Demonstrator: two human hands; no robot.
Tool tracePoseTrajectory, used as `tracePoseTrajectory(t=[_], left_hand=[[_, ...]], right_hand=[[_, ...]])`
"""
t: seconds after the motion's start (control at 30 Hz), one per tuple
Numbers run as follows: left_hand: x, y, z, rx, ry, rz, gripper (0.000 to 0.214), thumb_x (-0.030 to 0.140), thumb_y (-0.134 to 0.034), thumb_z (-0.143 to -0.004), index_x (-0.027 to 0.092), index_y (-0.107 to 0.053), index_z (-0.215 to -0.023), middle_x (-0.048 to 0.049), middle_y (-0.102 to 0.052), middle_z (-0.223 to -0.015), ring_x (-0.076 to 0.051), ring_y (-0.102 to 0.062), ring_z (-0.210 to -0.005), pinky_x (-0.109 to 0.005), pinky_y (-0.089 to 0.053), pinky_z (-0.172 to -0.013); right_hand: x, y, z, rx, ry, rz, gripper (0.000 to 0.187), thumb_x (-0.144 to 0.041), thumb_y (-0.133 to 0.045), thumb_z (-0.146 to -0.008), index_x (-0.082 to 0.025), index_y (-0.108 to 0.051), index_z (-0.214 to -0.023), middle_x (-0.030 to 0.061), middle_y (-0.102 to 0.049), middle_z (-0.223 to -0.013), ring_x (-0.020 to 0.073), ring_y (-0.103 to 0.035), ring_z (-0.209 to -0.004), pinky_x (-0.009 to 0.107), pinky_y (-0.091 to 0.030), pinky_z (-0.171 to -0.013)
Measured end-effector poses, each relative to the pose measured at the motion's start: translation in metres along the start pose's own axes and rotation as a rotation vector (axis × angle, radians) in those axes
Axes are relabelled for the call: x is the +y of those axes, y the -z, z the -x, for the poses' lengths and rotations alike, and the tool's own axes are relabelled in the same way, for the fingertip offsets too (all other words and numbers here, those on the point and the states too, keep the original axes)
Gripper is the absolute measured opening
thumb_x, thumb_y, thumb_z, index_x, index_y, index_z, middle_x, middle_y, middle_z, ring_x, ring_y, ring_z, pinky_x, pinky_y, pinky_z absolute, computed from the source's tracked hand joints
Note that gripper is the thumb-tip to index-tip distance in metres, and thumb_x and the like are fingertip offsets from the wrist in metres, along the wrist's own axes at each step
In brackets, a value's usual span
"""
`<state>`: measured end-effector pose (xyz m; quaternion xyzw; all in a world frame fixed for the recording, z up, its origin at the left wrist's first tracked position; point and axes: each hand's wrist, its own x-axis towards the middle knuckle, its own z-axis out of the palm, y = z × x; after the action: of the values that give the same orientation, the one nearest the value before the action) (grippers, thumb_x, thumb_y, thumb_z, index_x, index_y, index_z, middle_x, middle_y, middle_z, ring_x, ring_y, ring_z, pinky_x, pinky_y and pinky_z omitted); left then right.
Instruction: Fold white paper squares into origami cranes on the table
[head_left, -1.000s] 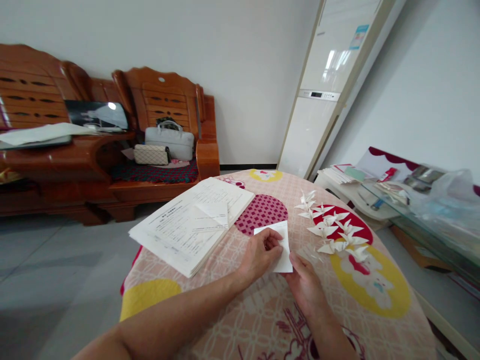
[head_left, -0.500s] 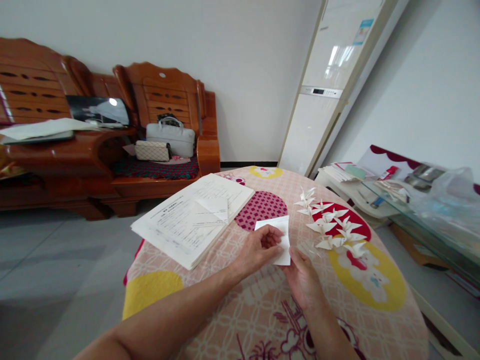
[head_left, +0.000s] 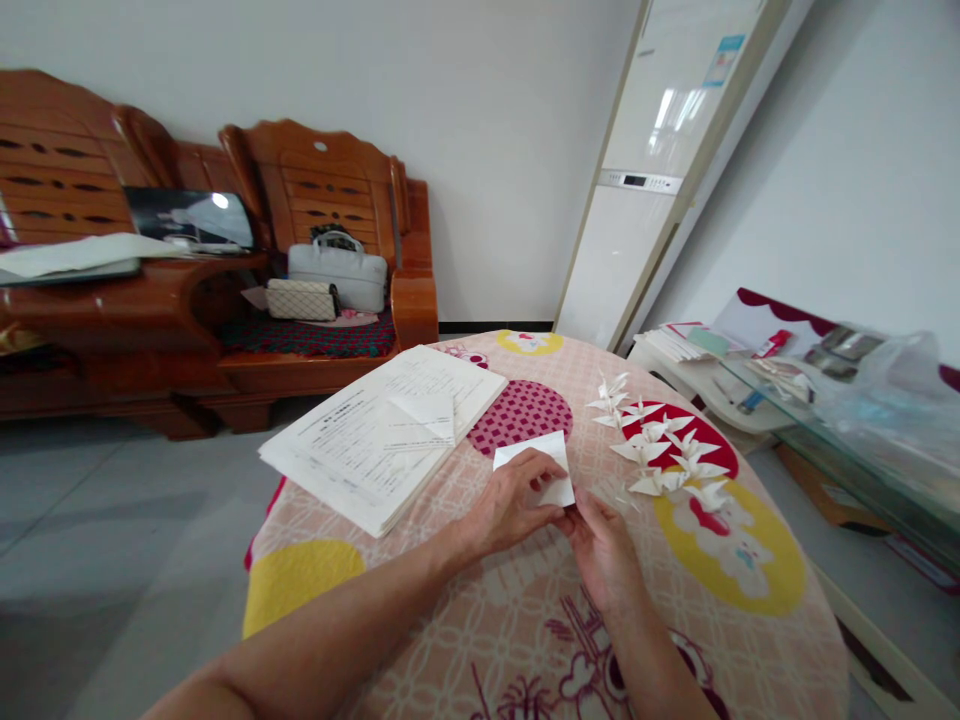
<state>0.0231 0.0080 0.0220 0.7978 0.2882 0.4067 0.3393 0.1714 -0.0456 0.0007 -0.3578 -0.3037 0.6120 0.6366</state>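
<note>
A small white sheet of paper [head_left: 556, 490] is held just above the cloth-covered table [head_left: 480, 620]. My left hand [head_left: 517, 500] lies across its left and near side, fingers curled over it. At the near right corner, my right hand [head_left: 600, 540] pinches the sheet between thumb and fingers. Both hands come close together at the near edge. To the right stand several white folded paper cranes [head_left: 660, 450]. On the left rests a stack of printed paper [head_left: 360, 450], with a partly folded piece of paper [head_left: 429, 415] on top.
A wooden bench [head_left: 315, 200] behind the table carries a grey bag [head_left: 341, 270] and a quilted purse [head_left: 300, 300]. A tall white air conditioner [head_left: 637, 180] stands at the back. On the right, a glass-topped stand [head_left: 810, 430] holds papers and a plastic bag [head_left: 892, 390].
The paper has shifted slightly left and turned, and its near edge is now higher. My left hand has slid toward the near edge, closer to my right hand.
</note>
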Motion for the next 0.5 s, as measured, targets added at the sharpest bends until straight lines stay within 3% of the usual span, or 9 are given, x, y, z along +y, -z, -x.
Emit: tracePoseTrajectory(t=[0.5], left_hand=[[-0.0031,-0.0006,-0.0003,0.004,-0.008,0.021,0.031,0.027,-0.072,-0.076,0.018,-0.064,-0.104,-0.0068,-0.063,-0.099,-0.017,-0.057,-0.085,-0.028,-0.048,-0.075]], right_hand=[[0.0002,0.0031,-0.0013,-0.023,-0.009,-0.006,0.016,-0.036,-0.069,-0.080,-0.022,-0.076,-0.085,0.0044,-0.074,-0.098,0.0214,-0.064,-0.091,0.034,-0.052,-0.079]])
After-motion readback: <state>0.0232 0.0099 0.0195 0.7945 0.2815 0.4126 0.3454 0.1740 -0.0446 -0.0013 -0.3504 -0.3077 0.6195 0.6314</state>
